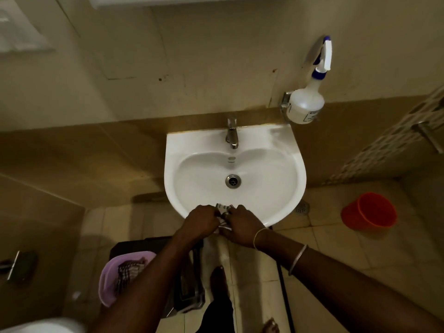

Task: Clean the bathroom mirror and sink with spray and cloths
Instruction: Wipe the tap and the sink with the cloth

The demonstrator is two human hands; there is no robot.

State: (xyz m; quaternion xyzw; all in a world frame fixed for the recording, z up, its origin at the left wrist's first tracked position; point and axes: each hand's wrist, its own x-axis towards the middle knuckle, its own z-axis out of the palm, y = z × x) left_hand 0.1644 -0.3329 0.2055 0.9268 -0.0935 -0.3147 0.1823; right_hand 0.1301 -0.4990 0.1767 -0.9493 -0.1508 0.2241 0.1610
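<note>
A white wall-hung sink (283, 150) with a chrome tap (231, 133) and a drain (232, 181) fills the middle. At its near rim my left hand (200, 221) and my right hand (242, 225) sit side by side, both closed on a small checked cloth (223, 210) bunched between them. A white spray bottle (306, 104) with a blue and white trigger head hangs on the wall to the right of the sink. The mirror's lower edge (192, 0) barely shows at the top.
A pink basin (108, 280) holding another checked cloth (129, 270) rests on a dark stool at lower left. An orange bucket (370, 212) stands on the tiled floor at right. My bare feet (219, 282) are below the sink. A toilet edge (40, 326) is at bottom left.
</note>
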